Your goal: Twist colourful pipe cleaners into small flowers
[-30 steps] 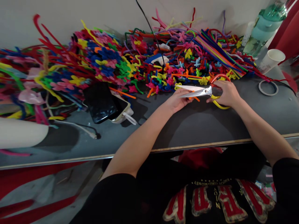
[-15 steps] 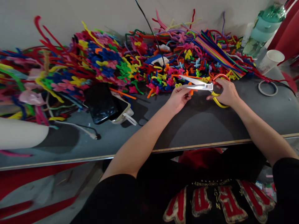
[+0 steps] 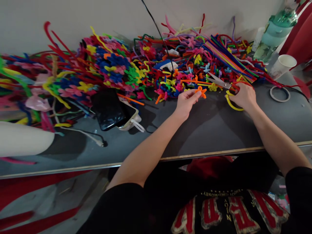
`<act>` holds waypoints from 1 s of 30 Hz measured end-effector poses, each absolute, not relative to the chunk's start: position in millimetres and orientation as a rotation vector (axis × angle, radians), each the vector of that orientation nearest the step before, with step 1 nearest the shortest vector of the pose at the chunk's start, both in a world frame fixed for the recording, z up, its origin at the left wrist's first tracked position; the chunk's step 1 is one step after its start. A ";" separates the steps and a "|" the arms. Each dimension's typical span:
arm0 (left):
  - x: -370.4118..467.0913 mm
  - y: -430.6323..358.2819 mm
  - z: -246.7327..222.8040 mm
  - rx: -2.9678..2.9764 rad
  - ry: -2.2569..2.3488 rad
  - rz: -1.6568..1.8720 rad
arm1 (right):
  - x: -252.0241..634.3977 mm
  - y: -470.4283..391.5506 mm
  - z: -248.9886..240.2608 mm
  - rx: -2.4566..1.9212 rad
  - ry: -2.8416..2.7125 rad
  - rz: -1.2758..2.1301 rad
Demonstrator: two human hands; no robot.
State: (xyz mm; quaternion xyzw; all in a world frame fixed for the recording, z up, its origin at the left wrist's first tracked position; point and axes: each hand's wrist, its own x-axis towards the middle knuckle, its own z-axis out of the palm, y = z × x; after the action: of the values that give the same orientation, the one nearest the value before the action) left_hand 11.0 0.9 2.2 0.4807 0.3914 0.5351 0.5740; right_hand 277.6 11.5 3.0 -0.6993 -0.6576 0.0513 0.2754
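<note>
My left hand pinches a small orange pipe-cleaner flower between thumb and fingertips, above the table's grey top. To its right, my right hand holds scissors by their red and yellow handles. The blades point left towards the pile and stand apart from the orange flower. A yellow flower lies just below the blades. Behind both hands spreads a heap of colourful pipe cleaners and small flowers.
A black phone and a pale case lie left of my hands, with a white cable nearer the edge. At the right are a paper cup, a grey ring and a green bottle. A white object sits far left.
The scissors have moved right, away from my left hand, and their blades have come closer together. The orange flower, largely hidden behind the blades before, now shows fully.
</note>
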 end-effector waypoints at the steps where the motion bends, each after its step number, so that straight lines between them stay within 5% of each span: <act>1: 11.0 0.7 1.5 1.160 0.929 1.268 | 278.5 10.7 5.7 -1.897 -1.796 0.161; 7: 13.4 -0.9 -4.0 1.417 1.017 1.280 | 273.7 0.0 31.3 -2.041 -1.915 0.315; 24: 14.2 0.3 -12.7 1.531 1.002 1.245 | 269.4 1.7 15.9 -2.021 -1.899 -0.303; 30: 18.6 -1.8 -12.6 1.502 1.006 1.225 | 242.2 -6.0 25.3 -1.492 -1.977 0.088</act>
State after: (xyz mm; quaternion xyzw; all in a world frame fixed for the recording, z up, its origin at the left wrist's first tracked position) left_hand 18.6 -1.8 -12.6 0.6103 0.4089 0.4978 0.4610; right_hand 242.2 -6.0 25.3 -0.5691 -0.7542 0.0336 0.3258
